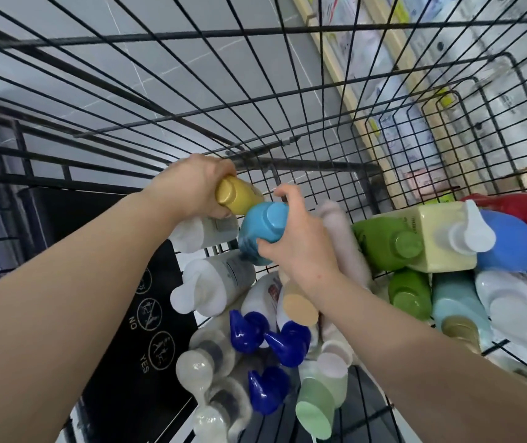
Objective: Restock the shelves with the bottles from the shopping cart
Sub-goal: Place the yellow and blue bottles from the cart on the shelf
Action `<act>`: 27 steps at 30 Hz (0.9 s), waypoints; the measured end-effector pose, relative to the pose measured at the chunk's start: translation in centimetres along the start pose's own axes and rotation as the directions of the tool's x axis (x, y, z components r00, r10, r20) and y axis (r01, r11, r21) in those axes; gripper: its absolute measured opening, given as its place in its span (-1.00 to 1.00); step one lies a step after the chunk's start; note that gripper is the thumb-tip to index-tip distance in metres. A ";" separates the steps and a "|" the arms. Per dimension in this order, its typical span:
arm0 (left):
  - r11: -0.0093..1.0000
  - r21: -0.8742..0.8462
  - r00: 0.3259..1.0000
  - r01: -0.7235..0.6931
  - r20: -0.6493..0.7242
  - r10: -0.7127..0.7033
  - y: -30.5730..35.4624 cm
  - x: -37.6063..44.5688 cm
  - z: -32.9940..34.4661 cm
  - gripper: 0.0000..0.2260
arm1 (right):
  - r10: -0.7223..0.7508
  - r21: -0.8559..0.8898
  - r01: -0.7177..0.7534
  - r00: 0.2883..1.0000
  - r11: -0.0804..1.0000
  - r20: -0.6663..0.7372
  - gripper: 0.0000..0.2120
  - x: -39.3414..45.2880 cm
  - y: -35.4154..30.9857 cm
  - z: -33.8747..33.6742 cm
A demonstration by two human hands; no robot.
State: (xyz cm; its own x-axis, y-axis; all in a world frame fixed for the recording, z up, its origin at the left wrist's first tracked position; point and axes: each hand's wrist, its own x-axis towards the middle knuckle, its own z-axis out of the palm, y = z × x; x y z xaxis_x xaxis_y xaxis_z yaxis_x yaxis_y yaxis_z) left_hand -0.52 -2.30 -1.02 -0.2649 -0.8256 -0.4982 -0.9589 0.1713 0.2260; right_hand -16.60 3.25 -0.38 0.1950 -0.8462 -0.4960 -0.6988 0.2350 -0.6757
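Both hands work inside the wire shopping cart (335, 129). The left hand (196, 183) has its grip closed around a gold-capped bottle (238, 194), and the right hand (300, 243) has its grip clamped on a blue bottle (263, 231) that touches it. Below the grips lie many more bottles, among them a white pump bottle (214, 286). These plastic bottles look smooth and probably a little heavy; I would hold the body, not the cap.

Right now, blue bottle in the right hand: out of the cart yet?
Not yet. The right hand grips the blue bottle low inside the cart, with the wire walls rising around it and other bottles close beside it.
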 end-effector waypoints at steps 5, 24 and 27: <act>0.987 -0.156 0.985 0.036 -0.161 -0.062 1.0 -1.0 -2.4 -0.48 | 0.072 0.265 -0.039 0.991 0.963 -0.117 -0.44 -0.5 -0.1 -2.6; 0.111 -0.993 0.929 0.031 -0.012 -0.369 11.2 -9.6 -10.1 -0.75 | 0.187 0.843 0.071 0.962 0.533 -0.199 -0.77 -9.8 -0.8 -15.4; -0.081 -0.983 0.951 0.167 0.182 -0.252 13.9 -10.1 -8.4 -0.56 | 0.216 0.834 -0.143 0.976 0.533 0.030 -0.66 -11.9 0.3 -15.4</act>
State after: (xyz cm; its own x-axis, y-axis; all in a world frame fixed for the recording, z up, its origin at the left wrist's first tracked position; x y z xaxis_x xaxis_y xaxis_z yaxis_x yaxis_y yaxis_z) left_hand -10.30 3.91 14.24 -0.0290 -0.7299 -0.6830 0.1332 -0.6800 0.7210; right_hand -29.69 6.04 13.73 0.0598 -0.7610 -0.6460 0.1735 0.6453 -0.7440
